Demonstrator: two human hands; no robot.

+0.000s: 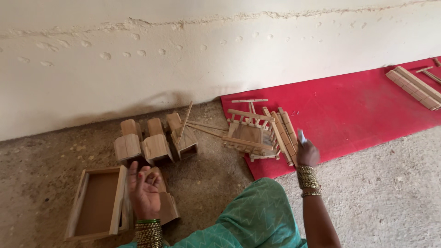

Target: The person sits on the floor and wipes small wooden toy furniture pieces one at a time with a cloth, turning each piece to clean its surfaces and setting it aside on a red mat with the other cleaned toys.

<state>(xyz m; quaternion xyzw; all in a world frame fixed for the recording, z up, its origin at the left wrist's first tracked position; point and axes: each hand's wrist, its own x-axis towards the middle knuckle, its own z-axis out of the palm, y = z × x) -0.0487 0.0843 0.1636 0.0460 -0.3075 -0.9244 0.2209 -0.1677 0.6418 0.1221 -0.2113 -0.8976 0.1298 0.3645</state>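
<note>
My left hand [144, 189] hovers palm up with fingers loosely curled and nothing in it, right beside a shallow wooden box frame [95, 202] on the dirt floor. My right hand [307, 153] reaches forward and grips a small pale bluish object [301, 136], next to a bundle of wooden slats [284, 134]. Just left of that hand stands a small wooden cart-like frame [249, 134] on the edge of the red mat [349, 110]. Both wrists wear gold bangles.
Several small wooden house-shaped blocks [155, 138] stand near the white wall [138, 55], with thin sticks [202, 126] leaning across them. More wooden slats [415, 86] lie at the far right of the mat. My green-clad knee [257, 216] fills the lower middle.
</note>
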